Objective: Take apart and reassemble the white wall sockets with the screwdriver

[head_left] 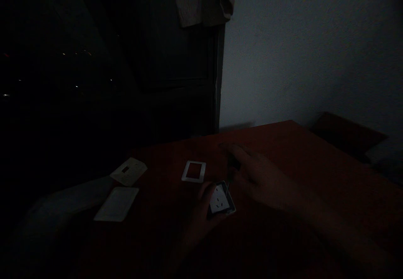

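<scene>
In the dim head view, a wall socket [219, 200] with a white slotted face and a dark surround is gripped at its left side by my left hand [201, 214]. My right hand [255, 176] is to the right of it, its fingers closed around a screwdriver [228, 184]. The handle is mostly hidden in the fingers, and the thin shaft points down to the socket's upper right edge. Just behind the socket, a white square frame [185, 178] lies flat on the reddish table.
On the table's [277, 140] left side lie a pale card or packet [134, 176] with a dark patch and a white rectangular plate [117, 204]. A light wall [299, 52] rises behind. Cloth [189, 1] hangs at the top, and a dark reddish board [349, 130] stands beyond the right edge.
</scene>
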`<state>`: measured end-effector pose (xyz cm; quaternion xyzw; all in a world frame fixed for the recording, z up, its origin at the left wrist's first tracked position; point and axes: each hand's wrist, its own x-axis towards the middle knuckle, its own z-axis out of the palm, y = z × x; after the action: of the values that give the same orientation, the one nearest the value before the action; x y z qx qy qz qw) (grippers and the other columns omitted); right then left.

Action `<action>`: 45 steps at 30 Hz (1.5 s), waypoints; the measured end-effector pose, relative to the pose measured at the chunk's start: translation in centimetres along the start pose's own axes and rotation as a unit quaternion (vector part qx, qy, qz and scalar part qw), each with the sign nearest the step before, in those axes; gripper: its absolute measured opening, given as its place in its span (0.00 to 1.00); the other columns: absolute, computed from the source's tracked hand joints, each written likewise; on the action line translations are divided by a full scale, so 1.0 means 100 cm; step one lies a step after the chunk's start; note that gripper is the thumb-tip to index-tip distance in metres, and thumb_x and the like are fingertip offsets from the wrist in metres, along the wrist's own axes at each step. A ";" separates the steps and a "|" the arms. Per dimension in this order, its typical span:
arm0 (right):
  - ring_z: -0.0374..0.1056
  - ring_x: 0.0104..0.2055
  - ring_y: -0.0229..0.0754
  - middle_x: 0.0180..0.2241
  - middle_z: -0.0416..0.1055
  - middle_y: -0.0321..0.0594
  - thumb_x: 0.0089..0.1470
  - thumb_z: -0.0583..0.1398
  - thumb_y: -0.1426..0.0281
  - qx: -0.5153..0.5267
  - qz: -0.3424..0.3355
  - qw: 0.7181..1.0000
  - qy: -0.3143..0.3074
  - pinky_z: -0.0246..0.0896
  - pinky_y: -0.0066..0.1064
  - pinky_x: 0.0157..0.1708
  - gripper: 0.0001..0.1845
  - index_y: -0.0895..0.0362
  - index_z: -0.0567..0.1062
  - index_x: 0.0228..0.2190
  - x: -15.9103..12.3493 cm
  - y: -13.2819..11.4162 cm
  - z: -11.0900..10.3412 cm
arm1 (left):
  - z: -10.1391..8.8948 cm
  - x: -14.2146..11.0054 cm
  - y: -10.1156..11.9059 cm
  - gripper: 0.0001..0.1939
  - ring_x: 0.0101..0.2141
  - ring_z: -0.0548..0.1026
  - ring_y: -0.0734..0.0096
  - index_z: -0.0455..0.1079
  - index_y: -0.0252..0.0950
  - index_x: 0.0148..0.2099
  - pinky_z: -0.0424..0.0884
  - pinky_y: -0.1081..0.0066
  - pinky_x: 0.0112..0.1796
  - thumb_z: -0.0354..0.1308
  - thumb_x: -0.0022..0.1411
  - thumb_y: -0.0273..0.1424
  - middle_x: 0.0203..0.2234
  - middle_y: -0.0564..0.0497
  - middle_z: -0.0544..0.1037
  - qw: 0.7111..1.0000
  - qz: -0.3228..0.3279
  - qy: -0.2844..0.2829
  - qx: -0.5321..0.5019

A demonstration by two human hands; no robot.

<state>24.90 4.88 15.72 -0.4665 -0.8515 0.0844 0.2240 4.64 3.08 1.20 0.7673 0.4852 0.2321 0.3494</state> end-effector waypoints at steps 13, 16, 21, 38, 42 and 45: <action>0.69 0.49 0.44 0.53 0.68 0.47 0.58 0.54 0.73 0.036 -0.022 0.999 -0.015 0.65 0.34 0.44 0.29 0.55 0.55 0.59 0.000 -0.002 -0.001 | 0.000 -0.001 0.001 0.37 0.61 0.58 0.55 0.52 0.48 0.65 0.59 0.57 0.59 0.63 0.56 0.36 0.63 0.49 0.55 1.000 0.003 -0.001 -0.005; 0.73 0.41 0.47 0.47 0.72 0.46 0.60 0.54 0.66 -0.027 0.016 0.999 -0.021 0.67 0.35 0.36 0.23 0.54 0.61 0.56 0.002 -0.004 0.000 | -0.001 -0.001 0.000 0.37 0.61 0.57 0.54 0.52 0.48 0.65 0.58 0.56 0.59 0.63 0.56 0.38 0.64 0.49 0.54 1.000 0.000 -0.001 0.002; 0.73 0.40 0.50 0.49 0.71 0.50 0.60 0.53 0.65 -0.064 0.045 0.997 0.000 0.67 0.40 0.36 0.26 0.57 0.59 0.58 0.002 -0.004 0.000 | -0.002 -0.001 0.003 0.37 0.61 0.57 0.54 0.52 0.48 0.64 0.58 0.56 0.59 0.63 0.56 0.38 0.63 0.49 0.55 1.000 0.004 -0.002 0.004; 0.72 0.43 0.44 0.48 0.72 0.45 0.58 0.54 0.72 0.031 0.004 0.999 -0.013 0.66 0.33 0.39 0.25 0.53 0.59 0.57 -0.001 -0.002 -0.002 | 0.000 -0.001 -0.002 0.38 0.61 0.57 0.56 0.51 0.48 0.65 0.59 0.57 0.59 0.63 0.56 0.33 0.63 0.49 0.54 1.000 0.015 0.003 0.005; 0.74 0.33 0.46 0.44 0.74 0.47 0.60 0.54 0.60 -0.103 0.078 0.992 0.006 0.65 0.33 0.28 0.22 0.52 0.64 0.54 0.001 -0.002 0.004 | -0.001 0.000 0.001 0.37 0.60 0.58 0.54 0.52 0.48 0.64 0.58 0.55 0.59 0.63 0.56 0.36 0.63 0.49 0.55 1.000 0.007 0.000 0.003; 0.74 0.37 0.48 0.47 0.72 0.48 0.59 0.54 0.64 -0.086 0.065 0.994 0.008 0.67 0.37 0.32 0.23 0.53 0.62 0.56 -0.001 -0.004 0.003 | -0.002 0.000 0.003 0.36 0.60 0.58 0.55 0.53 0.48 0.64 0.59 0.56 0.59 0.62 0.57 0.37 0.63 0.49 0.56 1.000 0.007 -0.001 -0.004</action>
<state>24.52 4.63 15.61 -0.5386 -0.8219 0.0217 0.1840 4.65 3.06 1.51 0.7695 0.4785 0.2358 0.3510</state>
